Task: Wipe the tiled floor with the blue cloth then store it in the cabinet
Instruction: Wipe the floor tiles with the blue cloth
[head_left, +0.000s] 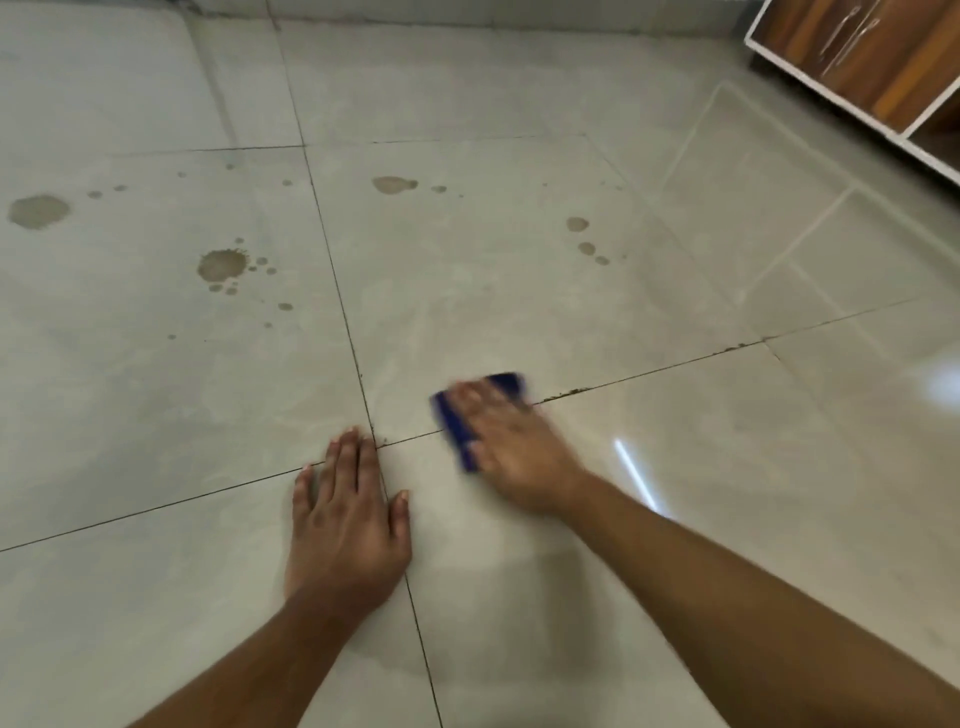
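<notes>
My right hand (511, 447) presses flat on the folded blue cloth (454, 423), which lies on the pale tiled floor (519, 291) near a grout crossing. The hand and cloth are motion-blurred, and most of the cloth is hidden under the palm. My left hand (345, 512) rests flat on the floor, fingers straight, just left of the cloth and holding nothing. The wooden cabinet (878, 57) with a white frame stands at the top right corner.
Brown stains mark the tiles: a large blot (39, 210) at far left, a splatter (222, 265), a spot (393, 184) at centre, and small drops (584, 234) to the right. Dirt lines the grout (571, 391) right of the cloth.
</notes>
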